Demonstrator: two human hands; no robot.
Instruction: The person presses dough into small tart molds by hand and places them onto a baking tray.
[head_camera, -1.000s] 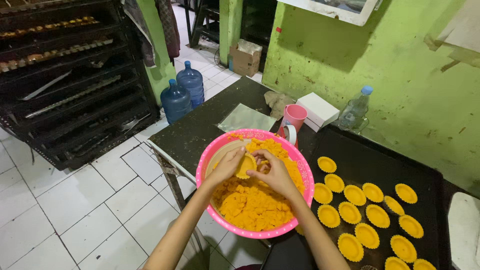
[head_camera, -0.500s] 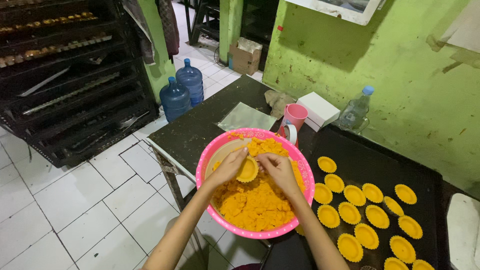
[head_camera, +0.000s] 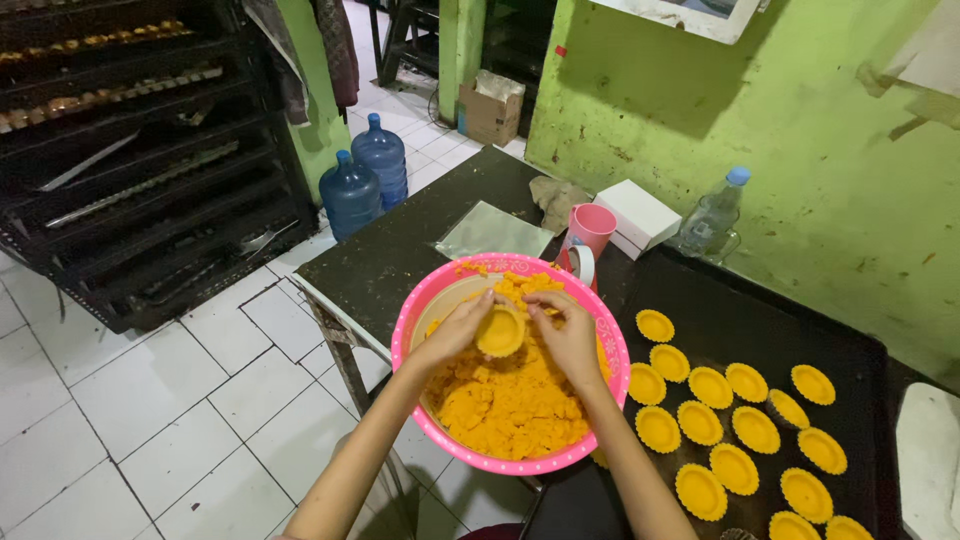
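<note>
Both my hands are over a pink plastic bowl (head_camera: 420, 300) filled with crumbly orange dough (head_camera: 510, 400). My left hand (head_camera: 455, 328) and my right hand (head_camera: 568, 335) together grip a small round mould lined with orange dough (head_camera: 499, 331), held above the dough heap. To the right, a black baking tray (head_camera: 760, 320) carries several filled fluted moulds (head_camera: 700, 422) in rows.
A pink cup (head_camera: 592, 229), a white box (head_camera: 640, 215), a clear plastic bottle (head_camera: 712, 217) and a plastic sheet (head_camera: 492, 233) sit on the dark table (head_camera: 380, 270). Two blue water jugs (head_camera: 365, 180) stand on the tiled floor beside a black rack (head_camera: 130, 160) of trays.
My hands and the small mould have stayed over the bowl, with my fingers shifting around the mould as they press it. The view has tilted slightly.
</note>
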